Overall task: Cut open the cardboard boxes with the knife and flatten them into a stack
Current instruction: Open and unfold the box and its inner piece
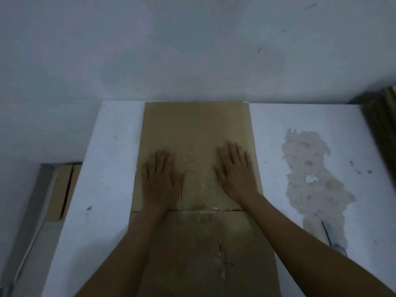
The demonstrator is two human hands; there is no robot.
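Cardboard box (pixel 192 125) flat | left hand (pixel 161 181), right hand (pixel 235 170) pressing open-palmed | knife (pixel 334 241) lies right

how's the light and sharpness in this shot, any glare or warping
Head view: dim, bluish light with no hard shadows. Everything is soft, and the left hand and right hand pressing flat on the cardboard look slightly smeared. Head view: faint glare on the tape at the fold, the table edges splay from wide-angle distortion, and the knife is a blurry sliver.

Head view, steeply down, close.
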